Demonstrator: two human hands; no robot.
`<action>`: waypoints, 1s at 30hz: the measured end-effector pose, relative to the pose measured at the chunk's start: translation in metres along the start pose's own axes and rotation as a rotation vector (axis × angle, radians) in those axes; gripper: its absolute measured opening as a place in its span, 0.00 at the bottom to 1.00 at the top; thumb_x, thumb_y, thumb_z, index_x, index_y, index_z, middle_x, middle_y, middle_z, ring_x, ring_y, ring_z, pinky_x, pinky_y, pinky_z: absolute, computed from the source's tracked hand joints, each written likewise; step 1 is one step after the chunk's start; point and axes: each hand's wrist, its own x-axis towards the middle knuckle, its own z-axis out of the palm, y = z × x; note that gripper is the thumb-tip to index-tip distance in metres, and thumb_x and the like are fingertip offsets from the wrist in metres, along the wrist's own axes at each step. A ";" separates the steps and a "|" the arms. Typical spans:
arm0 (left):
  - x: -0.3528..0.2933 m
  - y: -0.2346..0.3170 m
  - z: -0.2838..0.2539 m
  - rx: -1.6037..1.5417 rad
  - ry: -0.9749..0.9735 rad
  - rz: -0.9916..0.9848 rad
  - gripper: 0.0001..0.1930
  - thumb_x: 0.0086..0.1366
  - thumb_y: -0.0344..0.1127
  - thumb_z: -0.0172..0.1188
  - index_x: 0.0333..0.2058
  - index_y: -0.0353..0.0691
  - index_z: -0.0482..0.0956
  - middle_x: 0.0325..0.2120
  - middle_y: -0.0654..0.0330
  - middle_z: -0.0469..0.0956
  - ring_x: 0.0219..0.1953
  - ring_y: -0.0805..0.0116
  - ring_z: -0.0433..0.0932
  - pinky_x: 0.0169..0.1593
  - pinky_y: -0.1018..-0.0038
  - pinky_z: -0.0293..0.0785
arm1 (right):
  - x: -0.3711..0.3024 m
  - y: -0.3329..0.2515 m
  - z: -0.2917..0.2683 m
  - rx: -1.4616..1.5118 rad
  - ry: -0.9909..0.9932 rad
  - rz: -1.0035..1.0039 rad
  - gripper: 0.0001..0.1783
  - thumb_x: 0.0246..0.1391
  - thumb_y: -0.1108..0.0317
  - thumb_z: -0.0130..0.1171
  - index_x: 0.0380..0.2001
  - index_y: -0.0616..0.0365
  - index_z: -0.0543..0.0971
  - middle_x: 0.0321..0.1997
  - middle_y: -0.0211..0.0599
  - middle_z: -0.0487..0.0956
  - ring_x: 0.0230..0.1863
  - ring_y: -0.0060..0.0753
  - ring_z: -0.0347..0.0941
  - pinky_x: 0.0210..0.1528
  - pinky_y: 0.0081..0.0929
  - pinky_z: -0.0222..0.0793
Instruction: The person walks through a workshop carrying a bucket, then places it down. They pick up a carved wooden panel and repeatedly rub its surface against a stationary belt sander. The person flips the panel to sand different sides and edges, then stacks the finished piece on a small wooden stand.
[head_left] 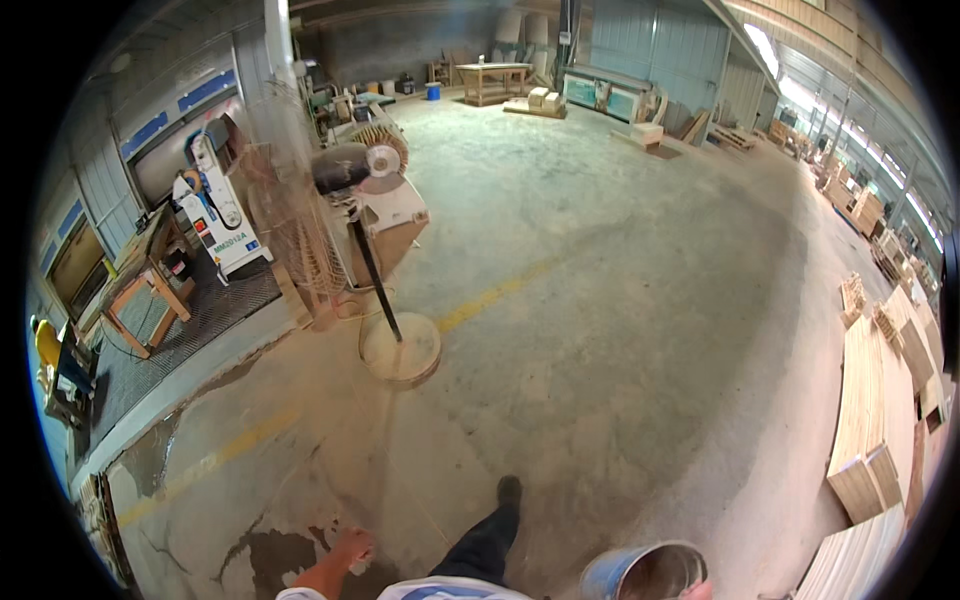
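A blue metal bucket (600, 578) is at the lower right edge of the head view, tilted so that part of its inside shows. My right hand (697, 591) is at the bucket's right rim, closed on it; most of that hand is cut off by the picture's edge. To the left, my left hand (350, 548) hangs low over the floor with its fingers curled in and nothing visible in them. One dark-trousered leg and shoe of mine stretch forward between the two hands.
A pedestal fan (345, 170) on a round base (400, 352) stands ahead left. Beyond it are a white machine (215, 205) and a wooden workbench (150, 285). Stacked boards (862, 420) line the right. A person in yellow (46, 343) is at far left.
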 end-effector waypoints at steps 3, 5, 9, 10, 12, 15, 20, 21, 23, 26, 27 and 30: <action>0.084 0.074 0.052 0.273 -0.100 0.283 0.10 0.58 0.33 0.48 0.36 0.35 0.70 0.20 0.58 0.72 0.16 0.68 0.69 0.17 0.72 0.64 | 0.027 -0.034 0.117 -0.103 0.001 0.028 0.19 0.57 0.51 0.41 0.35 0.53 0.73 0.18 0.26 0.65 0.13 0.27 0.55 0.14 0.24 0.50; 0.104 0.151 0.096 0.499 -0.234 0.405 0.10 0.57 0.33 0.49 0.33 0.33 0.72 0.22 0.57 0.73 0.17 0.68 0.70 0.19 0.71 0.66 | 0.060 -0.072 0.176 -0.181 -0.078 0.016 0.18 0.56 0.53 0.41 0.38 0.50 0.75 0.23 0.33 0.73 0.21 0.37 0.67 0.19 0.34 0.62; 0.082 0.402 0.159 0.054 -0.184 0.341 0.15 0.56 0.37 0.53 0.36 0.31 0.75 0.24 0.56 0.76 0.22 0.67 0.73 0.27 0.72 0.71 | 0.024 -0.143 0.391 -0.112 -0.116 -0.125 0.09 0.56 0.55 0.44 0.32 0.46 0.66 0.18 0.22 0.66 0.13 0.15 0.56 0.11 0.14 0.49; 0.089 0.454 0.182 0.135 -0.191 0.373 0.18 0.57 0.40 0.53 0.41 0.31 0.74 0.28 0.56 0.76 0.25 0.69 0.76 0.28 0.74 0.73 | 0.024 -0.155 0.437 -0.119 -0.173 -0.145 0.08 0.57 0.55 0.43 0.33 0.45 0.66 0.19 0.22 0.66 0.13 0.15 0.56 0.11 0.14 0.49; 0.092 0.554 0.215 0.112 -0.306 0.547 0.17 0.59 0.41 0.52 0.39 0.33 0.75 0.28 0.59 0.76 0.26 0.72 0.76 0.31 0.75 0.73 | 0.026 -0.167 0.535 -0.106 -0.271 -0.136 0.09 0.56 0.55 0.45 0.32 0.46 0.66 0.18 0.23 0.66 0.14 0.16 0.56 0.11 0.15 0.49; 0.117 0.690 0.284 0.201 -0.433 0.764 0.15 0.62 0.42 0.49 0.38 0.35 0.75 0.27 0.61 0.76 0.27 0.75 0.75 0.32 0.77 0.71 | 0.023 -0.188 0.692 -0.148 -0.389 -0.102 0.08 0.54 0.57 0.47 0.29 0.46 0.68 0.20 0.25 0.67 0.14 0.16 0.56 0.11 0.15 0.49; 0.157 0.857 0.389 0.349 -0.600 0.872 0.17 0.63 0.44 0.48 0.43 0.37 0.72 0.33 0.58 0.76 0.35 0.70 0.75 0.39 0.72 0.71 | -0.017 -0.198 0.949 -0.280 -0.676 -0.002 0.11 0.55 0.54 0.50 0.31 0.49 0.70 0.21 0.28 0.71 0.15 0.18 0.60 0.11 0.15 0.53; 0.169 0.874 0.386 0.376 -0.560 0.892 0.18 0.64 0.45 0.48 0.44 0.37 0.71 0.36 0.58 0.75 0.38 0.69 0.74 0.42 0.72 0.71 | -0.040 -0.167 0.987 -0.264 -0.715 0.046 0.11 0.55 0.54 0.50 0.29 0.48 0.69 0.20 0.27 0.70 0.14 0.17 0.59 0.11 0.14 0.52; 0.209 0.916 0.426 0.129 -0.599 0.852 0.19 0.63 0.45 0.49 0.46 0.37 0.69 0.39 0.58 0.74 0.41 0.69 0.73 0.43 0.73 0.70 | -0.055 -0.174 1.066 -0.299 -0.928 0.023 0.09 0.55 0.55 0.50 0.30 0.46 0.69 0.21 0.26 0.70 0.14 0.16 0.59 0.11 0.14 0.52; 0.253 1.029 0.462 -0.288 -0.707 0.739 0.23 0.62 0.46 0.51 0.50 0.37 0.62 0.39 0.57 0.73 0.39 0.70 0.73 0.42 0.75 0.69 | -0.099 -0.207 1.202 -0.389 -1.145 -0.196 0.10 0.56 0.59 0.47 0.25 0.49 0.69 0.20 0.25 0.67 0.15 0.13 0.58 0.12 0.15 0.52; 0.267 1.074 0.469 -0.440 -0.753 0.682 0.25 0.62 0.46 0.51 0.51 0.37 0.59 0.38 0.57 0.73 0.38 0.70 0.73 0.42 0.75 0.69 | -0.106 -0.213 1.252 -0.443 -1.156 -0.392 0.11 0.57 0.61 0.47 0.24 0.53 0.70 0.23 0.27 0.69 0.19 0.15 0.62 0.18 0.16 0.57; 0.333 1.164 0.448 -0.706 -0.796 0.405 0.21 0.61 0.42 0.53 0.49 0.44 0.59 0.32 0.64 0.72 0.33 0.73 0.70 0.33 0.77 0.68 | -0.124 -0.190 1.367 -0.502 -1.277 -0.418 0.12 0.57 0.61 0.47 0.32 0.60 0.72 0.30 0.31 0.72 0.32 0.20 0.67 0.33 0.18 0.62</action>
